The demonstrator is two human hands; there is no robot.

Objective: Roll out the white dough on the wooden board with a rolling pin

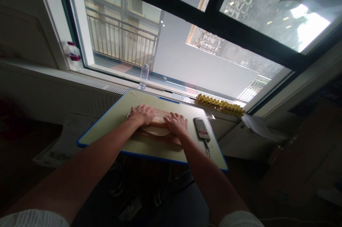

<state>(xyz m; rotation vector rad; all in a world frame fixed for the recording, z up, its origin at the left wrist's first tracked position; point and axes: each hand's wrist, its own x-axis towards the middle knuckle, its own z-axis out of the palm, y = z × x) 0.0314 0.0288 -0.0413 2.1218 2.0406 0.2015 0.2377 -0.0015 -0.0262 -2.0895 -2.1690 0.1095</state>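
A flat, pale sheet of dough (155,131) lies on a reddish-brown wooden board (175,141). Across the dough runs a wooden rolling pin (158,124), of which only the middle shows. My left hand (143,114) rests over its left end, knuckles bent and fingers pointing away from me. Over the right end lies my right hand (176,123), its fingers curled forward over the pin. Both palms press down from above and hide the pin's ends. The board sits on a small blue-edged table (107,131).
A phone (202,128) with a cable lies right of the board. On the windowsill behind stand a clear bottle (143,77), a red-capped bottle (73,56) and yellow egg trays (220,105). Papers (258,125) hang over the sill at right.
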